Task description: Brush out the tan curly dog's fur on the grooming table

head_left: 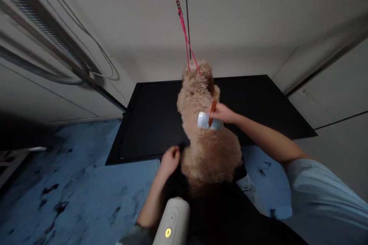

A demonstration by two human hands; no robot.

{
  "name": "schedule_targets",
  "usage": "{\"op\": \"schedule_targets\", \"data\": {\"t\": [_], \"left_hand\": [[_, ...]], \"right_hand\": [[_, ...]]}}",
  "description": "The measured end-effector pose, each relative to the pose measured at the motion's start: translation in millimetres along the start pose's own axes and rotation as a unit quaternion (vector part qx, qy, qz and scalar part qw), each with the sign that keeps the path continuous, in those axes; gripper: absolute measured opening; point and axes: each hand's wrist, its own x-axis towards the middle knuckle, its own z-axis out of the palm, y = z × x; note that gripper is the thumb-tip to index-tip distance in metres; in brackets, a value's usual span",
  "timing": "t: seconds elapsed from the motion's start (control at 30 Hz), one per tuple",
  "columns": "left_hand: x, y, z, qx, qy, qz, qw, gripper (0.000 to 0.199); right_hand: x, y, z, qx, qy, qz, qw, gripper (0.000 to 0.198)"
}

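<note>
A curly, light-brown dog (207,153) sits with its back to me on the black grooming table (149,122). My right hand (222,113) grips the brown handle of a slicker brush (203,120), whose pale, wide head lies across the dog's back. Beside the dog's left flank is my left hand (170,159), closed with its fingers curled near the table's front edge. Whether anything is inside those fingers is hidden. A pink grooming loop (184,26) runs from above down to the dog's head and neck.
A pale device with a glowing yellow button (174,222) rises at the bottom, close to my left forearm. Grey corrugated hoses (43,19) and thin cables hang along the left wall. Dark tufts (59,206) dot the blue floor (92,183).
</note>
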Motion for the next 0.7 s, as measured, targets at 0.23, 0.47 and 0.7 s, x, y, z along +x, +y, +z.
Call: {"op": "schedule_targets", "data": {"t": [0.23, 0.47, 0.7], "left_hand": [[169, 85, 57, 0.015, 0.056, 0.213, 0.975, 0.081], [165, 85, 59, 0.065, -0.163, 0.337, 0.925, 0.046], [105, 52, 29, 0.018, -0.14, 0.181, 0.973, 0.066]], "right_hand": [[56, 39, 5, 0.198, 0.087, 0.119, 0.969, 0.018], [79, 73, 15, 0.299, 0.12, 0.193, 0.927, 0.031], [97, 62, 27, 0.312, 0.116, 0.161, 0.929, 0.03]]}}
